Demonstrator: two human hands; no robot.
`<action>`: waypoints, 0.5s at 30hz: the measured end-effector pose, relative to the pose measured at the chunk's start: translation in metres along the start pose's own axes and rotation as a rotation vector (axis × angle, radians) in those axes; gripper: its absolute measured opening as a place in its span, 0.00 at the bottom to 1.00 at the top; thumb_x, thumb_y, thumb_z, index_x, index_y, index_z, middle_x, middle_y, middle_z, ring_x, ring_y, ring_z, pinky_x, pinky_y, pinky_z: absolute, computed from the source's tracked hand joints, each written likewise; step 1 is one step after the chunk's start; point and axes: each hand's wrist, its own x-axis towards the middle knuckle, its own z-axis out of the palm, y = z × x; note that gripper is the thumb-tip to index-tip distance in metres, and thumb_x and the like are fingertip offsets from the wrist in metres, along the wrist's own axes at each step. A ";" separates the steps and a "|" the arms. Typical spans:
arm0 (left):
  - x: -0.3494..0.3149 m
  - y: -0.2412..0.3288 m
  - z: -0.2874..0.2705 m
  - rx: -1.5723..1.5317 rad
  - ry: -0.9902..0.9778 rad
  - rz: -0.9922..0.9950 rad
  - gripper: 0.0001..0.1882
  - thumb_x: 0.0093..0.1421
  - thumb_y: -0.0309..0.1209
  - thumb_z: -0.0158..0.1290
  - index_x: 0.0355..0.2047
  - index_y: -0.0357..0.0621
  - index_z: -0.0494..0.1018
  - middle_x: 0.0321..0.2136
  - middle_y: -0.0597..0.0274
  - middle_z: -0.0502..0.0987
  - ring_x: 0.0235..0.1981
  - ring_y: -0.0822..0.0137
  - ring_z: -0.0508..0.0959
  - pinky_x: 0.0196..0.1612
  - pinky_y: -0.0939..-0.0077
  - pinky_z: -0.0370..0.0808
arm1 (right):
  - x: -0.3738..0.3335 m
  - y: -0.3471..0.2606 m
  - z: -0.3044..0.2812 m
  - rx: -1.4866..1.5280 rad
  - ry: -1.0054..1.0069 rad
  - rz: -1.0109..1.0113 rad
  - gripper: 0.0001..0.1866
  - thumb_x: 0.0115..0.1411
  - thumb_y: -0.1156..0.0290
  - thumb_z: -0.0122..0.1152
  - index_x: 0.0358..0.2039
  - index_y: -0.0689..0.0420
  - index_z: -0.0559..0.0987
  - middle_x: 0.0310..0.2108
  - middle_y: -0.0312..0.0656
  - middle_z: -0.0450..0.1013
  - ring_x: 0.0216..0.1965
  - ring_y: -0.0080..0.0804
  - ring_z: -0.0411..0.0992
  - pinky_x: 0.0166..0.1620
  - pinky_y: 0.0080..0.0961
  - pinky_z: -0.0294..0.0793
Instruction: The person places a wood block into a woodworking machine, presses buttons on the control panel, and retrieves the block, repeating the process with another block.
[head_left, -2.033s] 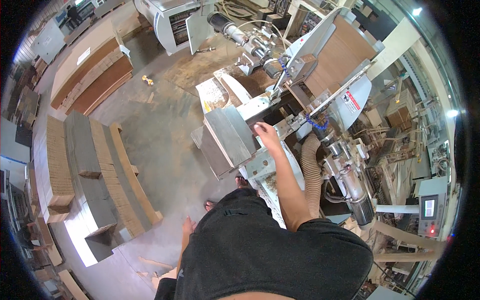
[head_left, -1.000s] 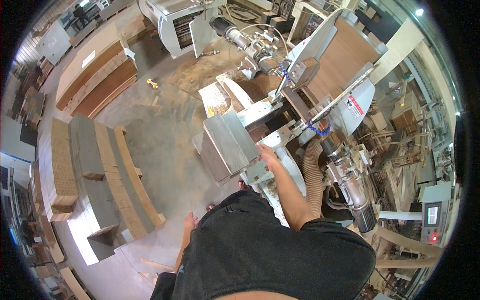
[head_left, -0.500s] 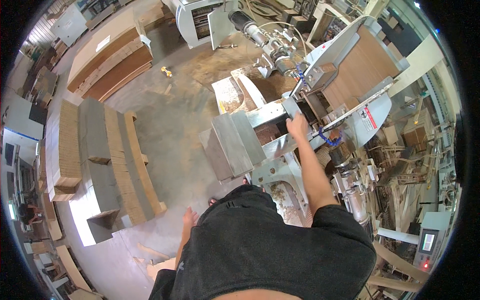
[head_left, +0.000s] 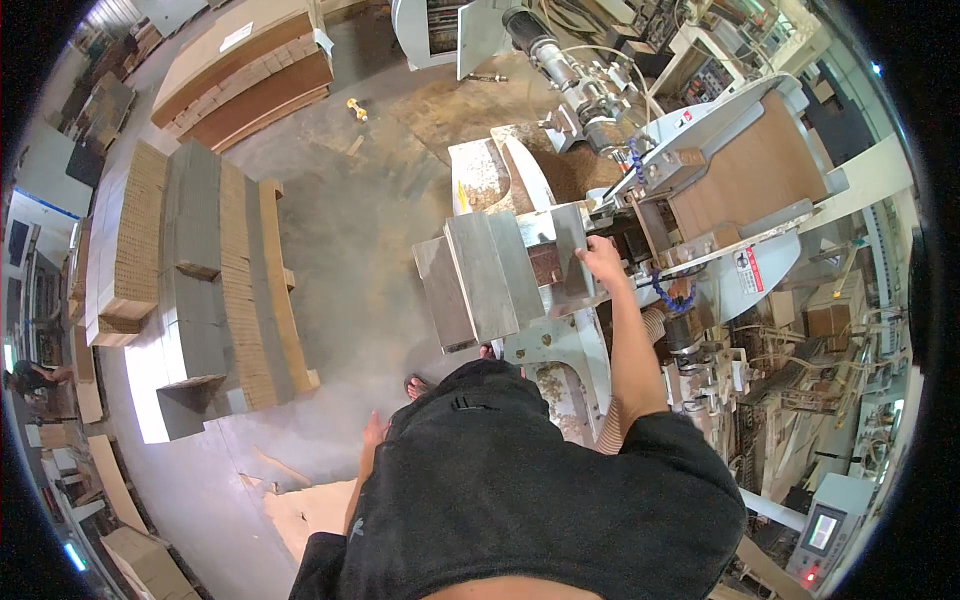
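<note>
My right hand (head_left: pixel 602 262) reaches forward to the machine and is closed on the right edge of a narrow grey panel (head_left: pixel 572 268). The thumb lies over the top face, and the fingers underneath are hidden. The panel stands across the pale metal bed of the machine (head_left: pixel 547 325). Just left of it, a stack of grey panels (head_left: pixel 490 280) rests on the bed, leaning a little. My left hand (head_left: pixel 374 432) hangs by my left side, over the floor. Nothing shows in it, and its fingers look loosely stretched out.
Stacked grey and tan boards (head_left: pixel 200 290) stand on the floor at left. Another board pile (head_left: pixel 245 75) lies far left. Motors (head_left: pixel 545 50) and a blue coiled hose (head_left: pixel 672 292) flank the machine. A control box (head_left: pixel 830 520) with a lit screen is at lower right.
My right hand has drawn the narrow grey panel left along the bed, closer to the stack. My left hand stays low at my side. The whole view has shifted slightly.
</note>
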 end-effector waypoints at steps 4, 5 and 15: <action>0.020 -0.053 0.055 0.216 -0.055 -0.132 0.28 0.53 0.53 0.50 0.45 0.45 0.65 0.30 0.49 0.74 0.32 0.48 0.74 0.34 0.59 0.70 | -0.030 -0.039 0.000 0.620 -0.124 -0.098 0.14 0.54 0.67 0.56 0.39 0.60 0.76 0.31 0.36 0.74 0.30 0.23 0.68 0.34 0.23 0.66; 0.019 -0.051 0.055 0.256 -0.005 -0.074 0.27 0.53 0.53 0.51 0.43 0.45 0.66 0.28 0.49 0.74 0.32 0.47 0.74 0.34 0.59 0.70 | -0.042 -0.056 -0.002 0.619 -0.120 -0.093 0.14 0.54 0.67 0.56 0.39 0.60 0.76 0.31 0.36 0.74 0.30 0.23 0.68 0.34 0.23 0.66; 0.019 0.082 -0.059 -1.053 -0.092 -0.598 0.30 0.59 0.50 0.43 0.48 0.34 0.64 0.41 0.50 0.73 0.38 0.55 0.74 0.38 0.59 0.71 | -0.069 -0.111 0.043 0.088 0.032 -0.204 0.14 0.54 0.66 0.48 0.39 0.56 0.76 0.36 0.55 0.71 0.41 0.53 0.68 0.44 0.39 0.67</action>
